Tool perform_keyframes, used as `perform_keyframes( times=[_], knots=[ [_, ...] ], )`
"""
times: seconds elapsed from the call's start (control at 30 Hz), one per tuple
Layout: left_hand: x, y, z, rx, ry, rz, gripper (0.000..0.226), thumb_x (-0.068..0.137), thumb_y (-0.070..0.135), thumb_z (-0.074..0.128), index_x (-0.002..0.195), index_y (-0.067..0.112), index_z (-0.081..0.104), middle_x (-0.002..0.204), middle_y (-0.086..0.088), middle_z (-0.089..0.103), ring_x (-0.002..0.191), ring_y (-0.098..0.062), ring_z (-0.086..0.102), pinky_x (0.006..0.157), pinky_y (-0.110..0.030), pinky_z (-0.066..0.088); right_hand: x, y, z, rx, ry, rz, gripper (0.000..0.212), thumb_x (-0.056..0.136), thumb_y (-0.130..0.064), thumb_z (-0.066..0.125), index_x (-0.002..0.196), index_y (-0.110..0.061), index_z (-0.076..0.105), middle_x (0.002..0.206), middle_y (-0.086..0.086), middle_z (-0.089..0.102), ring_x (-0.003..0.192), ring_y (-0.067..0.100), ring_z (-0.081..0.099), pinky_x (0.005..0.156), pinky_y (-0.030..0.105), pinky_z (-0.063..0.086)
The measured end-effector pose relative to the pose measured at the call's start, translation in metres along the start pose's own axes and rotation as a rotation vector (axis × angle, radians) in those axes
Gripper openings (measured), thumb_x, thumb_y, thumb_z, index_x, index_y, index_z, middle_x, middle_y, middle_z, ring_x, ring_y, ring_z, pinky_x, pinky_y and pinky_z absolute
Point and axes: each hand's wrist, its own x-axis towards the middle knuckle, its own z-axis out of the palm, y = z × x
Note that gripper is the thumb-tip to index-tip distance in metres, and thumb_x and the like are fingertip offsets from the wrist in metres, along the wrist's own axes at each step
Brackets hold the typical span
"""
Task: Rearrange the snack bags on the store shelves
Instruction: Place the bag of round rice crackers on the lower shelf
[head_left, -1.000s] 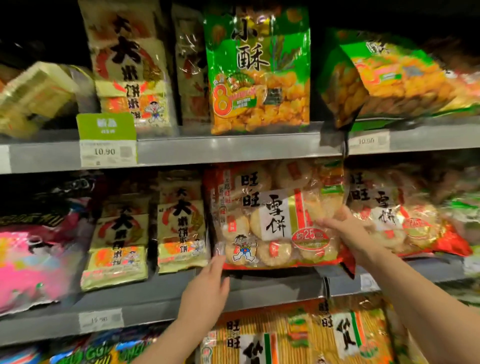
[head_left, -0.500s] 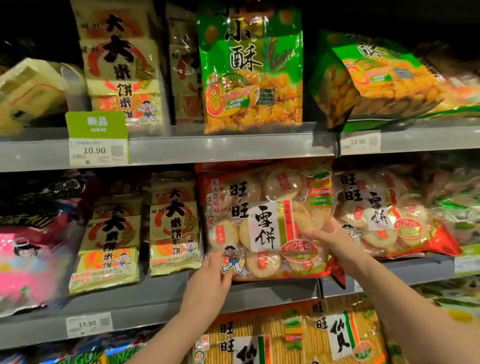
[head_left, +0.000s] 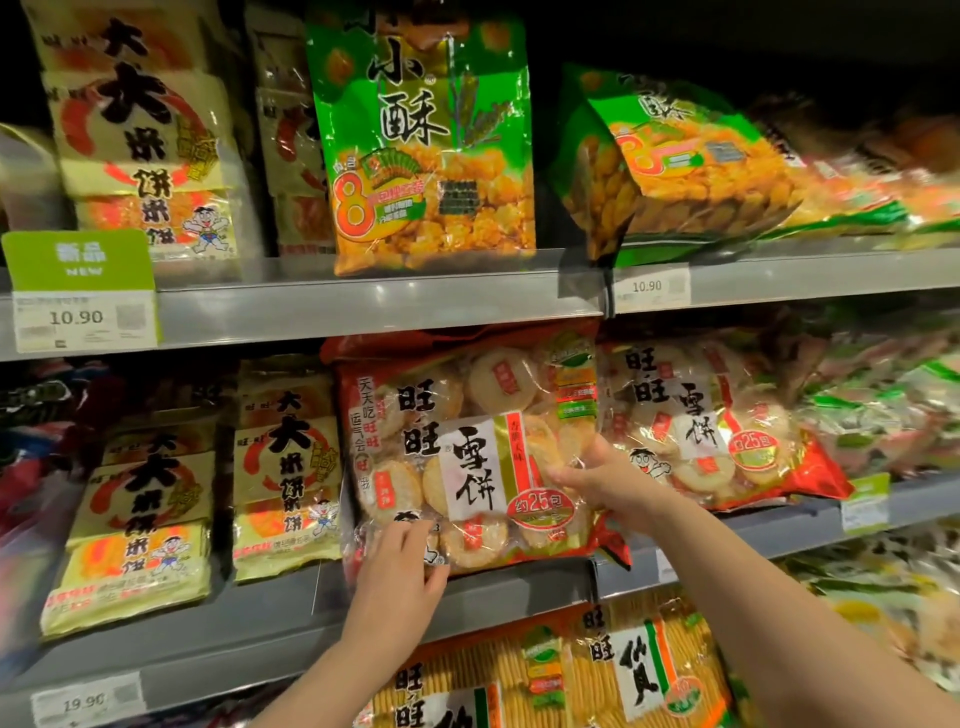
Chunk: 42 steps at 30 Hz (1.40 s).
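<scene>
A large red and clear bag of round rice crackers (head_left: 462, 447) stands upright at the front of the middle shelf (head_left: 260, 618). My left hand (head_left: 397, 566) grips its lower left corner. My right hand (head_left: 605, 480) holds its right edge about halfway up. A second bag of the same crackers (head_left: 717, 421) leans back just to the right, partly behind my right hand.
Yellow rice cracker packs (head_left: 283, 467) stand left of the held bag. Green snack bags (head_left: 431, 145) sit on the upper shelf (head_left: 363, 306), one tipped over (head_left: 675, 161) at right. Price tags (head_left: 83, 317) hang on the shelf edges. Orange cracker bags (head_left: 613, 670) fill the shelf below.
The red cracker bag has come forward and stands more upright. My left hand has risen from below the shelf edge onto the bag's lower left corner. My right hand stays on its right edge.
</scene>
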Motion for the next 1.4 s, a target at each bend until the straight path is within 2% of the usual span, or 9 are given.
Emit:
perform_keyframes(
  times=[0.13,0.27,0.43,0.6,0.8,0.97,1.1,1.27,1.4],
  knots=[
    [-0.001,0.001,0.007,-0.001,-0.1,0.033,0.056,0.093,0.038,0.045,0.143,0.023,0.024,0.135,0.004,0.035,0.12,-0.009,0.041,0.097,-0.02,0.036,0.013,0.006,0.021,-0.654,0.332,0.041,0.061,0.084,-0.044,0.06,0.131,-0.013,0.036,0.122,0.008,0.056,0.106,0.024,0.059,0.087,0.04,0.053],
    [-0.001,0.001,0.011,0.005,-0.131,0.028,0.049,0.093,0.039,0.042,0.139,0.022,0.033,0.138,0.001,0.034,0.124,-0.013,0.039,0.101,-0.023,0.037,-0.002,0.014,0.051,-1.101,0.655,-0.057,0.049,0.094,-0.044,0.044,0.126,-0.007,0.039,0.126,0.011,0.048,0.113,0.026,0.047,0.088,0.034,0.044],
    [-0.006,0.001,0.008,0.058,-0.141,0.017,0.042,0.093,0.041,0.041,0.131,0.024,0.043,0.129,0.003,0.039,0.119,-0.013,0.04,0.097,-0.029,0.041,-0.034,0.051,0.072,-0.968,0.587,-0.161,0.088,0.086,-0.037,0.06,0.148,-0.018,0.002,0.148,0.016,0.024,0.121,0.033,0.046,0.089,0.039,0.048],
    [-0.012,-0.003,0.006,0.076,-0.152,0.012,0.043,0.093,0.041,0.04,0.133,0.026,0.04,0.129,0.006,0.039,0.12,-0.012,0.037,0.1,-0.031,0.039,-0.036,0.072,0.084,-1.056,0.529,-0.231,0.076,0.091,-0.05,0.044,0.149,-0.016,0.008,0.155,0.022,0.012,0.143,0.033,0.017,0.116,0.038,0.018],
    [-0.021,-0.003,0.008,0.142,-0.247,0.001,0.052,0.093,0.045,0.036,0.142,0.03,0.027,0.15,0.005,0.025,0.136,-0.017,0.028,0.112,-0.041,0.028,-0.034,0.058,0.076,-1.176,0.354,-0.118,0.08,0.093,-0.058,0.027,0.148,-0.015,-0.013,0.156,0.019,-0.011,0.145,0.031,-0.007,0.118,0.037,0.002],
    [-0.028,-0.006,-0.006,0.068,-0.177,-0.001,0.046,0.093,0.042,0.037,0.137,0.03,0.034,0.144,0.01,0.035,0.13,-0.011,0.037,0.108,-0.039,0.031,-0.045,0.054,0.082,-1.068,0.455,-0.178,0.07,0.094,-0.05,0.037,0.149,-0.017,0.011,0.158,0.014,0.002,0.145,0.03,0.002,0.118,0.038,0.008],
    [-0.034,-0.019,-0.023,0.01,-0.127,-0.041,0.042,0.094,0.04,0.038,0.134,0.028,0.039,0.14,0.008,0.042,0.127,-0.012,0.041,0.104,-0.036,0.038,-0.049,0.054,0.105,-1.057,0.609,-0.47,0.03,0.088,-0.033,0.052,0.111,-0.018,0.061,0.119,0.006,0.055,0.112,0.027,0.054,0.092,0.039,0.046],
    [-0.043,-0.032,-0.05,-0.059,-0.067,-0.064,0.037,0.095,0.037,0.037,0.131,0.03,0.045,0.135,0.011,0.047,0.121,-0.009,0.046,0.096,-0.028,0.042,-0.042,0.052,0.128,-0.943,0.471,-0.371,0.038,0.093,-0.035,0.045,0.125,-0.016,0.054,0.126,0.003,0.047,0.113,0.019,0.051,0.099,0.032,0.043],
    [-0.052,-0.055,-0.065,-0.052,0.04,-0.109,0.028,0.096,0.034,0.036,0.112,0.028,0.058,0.11,0.011,0.062,0.098,-0.008,0.056,0.079,-0.025,0.046,-0.041,0.047,0.14,-0.96,0.503,-0.306,0.039,0.091,-0.037,0.05,0.123,-0.016,0.054,0.13,0.006,0.047,0.117,0.023,0.048,0.101,0.036,0.041]
  ],
)
